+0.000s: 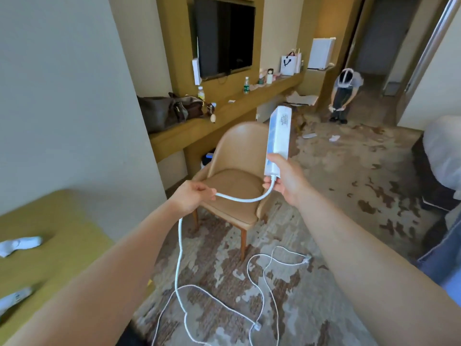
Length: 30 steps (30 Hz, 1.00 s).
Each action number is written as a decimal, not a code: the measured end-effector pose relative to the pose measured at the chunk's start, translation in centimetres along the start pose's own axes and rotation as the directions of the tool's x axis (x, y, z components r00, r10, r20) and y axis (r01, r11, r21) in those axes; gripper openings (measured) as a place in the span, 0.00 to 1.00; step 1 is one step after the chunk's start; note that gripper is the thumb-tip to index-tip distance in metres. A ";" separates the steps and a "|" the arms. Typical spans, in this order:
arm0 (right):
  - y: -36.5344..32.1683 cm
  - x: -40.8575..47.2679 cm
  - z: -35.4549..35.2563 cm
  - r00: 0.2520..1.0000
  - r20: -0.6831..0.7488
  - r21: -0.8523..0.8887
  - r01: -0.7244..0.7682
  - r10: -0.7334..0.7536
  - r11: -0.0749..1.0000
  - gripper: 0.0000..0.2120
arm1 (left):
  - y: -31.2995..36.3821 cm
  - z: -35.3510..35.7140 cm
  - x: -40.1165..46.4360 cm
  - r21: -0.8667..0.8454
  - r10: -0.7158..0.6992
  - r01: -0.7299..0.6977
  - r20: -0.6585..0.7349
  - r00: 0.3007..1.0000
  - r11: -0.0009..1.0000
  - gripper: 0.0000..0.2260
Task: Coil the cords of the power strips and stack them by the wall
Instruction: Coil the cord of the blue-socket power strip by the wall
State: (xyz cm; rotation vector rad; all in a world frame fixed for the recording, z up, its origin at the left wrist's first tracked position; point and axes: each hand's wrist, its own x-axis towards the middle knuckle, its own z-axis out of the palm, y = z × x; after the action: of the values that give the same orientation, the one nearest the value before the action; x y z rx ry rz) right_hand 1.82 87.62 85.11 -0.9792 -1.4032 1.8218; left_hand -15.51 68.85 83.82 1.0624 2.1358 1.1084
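The white power strip (278, 141) is up in the air, over the tan chair (234, 181). The right hand (287, 181) has its grip closed round the bottom end, so the strip points up and the cord (178, 258) can hang free. The left hand (193, 196) pinches the cord close by, likely ready to make the first loop. The rest of the cord lies loose on the carpet (336, 196). Nothing is coiled yet.

Patterned carpet (331, 203) underfoot, brown blotches on beige. Strewn across it: loose white cords (259, 283) in loops, beside a tan chair (237, 176).
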 end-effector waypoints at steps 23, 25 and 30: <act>-13.5 31.3 13.9 0.810 0.490 -0.146 0.439 -0.321 0.887 0.21 | -0.1 -12.1 23.2 -0.328 -0.163 -0.011 -0.498 0.852 0.945 0.14; -15.7 33.4 17.7 0.787 0.504 -0.106 0.465 -0.355 0.879 0.20 | 3.7 -18.0 26.1 -0.258 -0.068 -0.121 -0.619 0.782 0.959 0.14; -18.8 38.2 25.1 0.767 0.511 0.002 0.451 -0.389 0.892 0.12 | 7.9 -25.7 31.0 -0.144 0.036 -0.196 -0.714 0.700 0.970 0.15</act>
State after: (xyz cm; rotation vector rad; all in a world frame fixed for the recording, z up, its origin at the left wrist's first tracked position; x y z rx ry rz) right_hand -38.73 111.19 100.53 -0.1869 -1.8833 1.7111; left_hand -48.26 85.71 101.92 0.7331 2.4356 2.0215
